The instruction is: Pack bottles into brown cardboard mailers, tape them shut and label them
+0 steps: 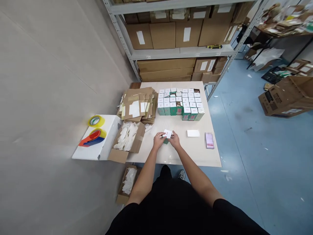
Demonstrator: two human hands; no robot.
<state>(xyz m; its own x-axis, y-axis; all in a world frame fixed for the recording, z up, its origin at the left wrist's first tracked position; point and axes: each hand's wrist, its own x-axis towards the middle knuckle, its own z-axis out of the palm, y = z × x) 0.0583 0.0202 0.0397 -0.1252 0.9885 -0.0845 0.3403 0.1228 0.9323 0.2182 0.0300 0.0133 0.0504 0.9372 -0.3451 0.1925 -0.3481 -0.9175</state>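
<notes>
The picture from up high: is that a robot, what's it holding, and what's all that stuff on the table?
No robot here! These are a person's bare left hand and right hand. The camera sits on that person's head, so it looks down past their arms. Together the hands hold a little box with a white face and red marks.

On the table, small green-and-white boxes stand in rows. To their left are stacked flat cardboard pieces. Nearer sits an open cardboard box full of white things, too small to name.
</notes>
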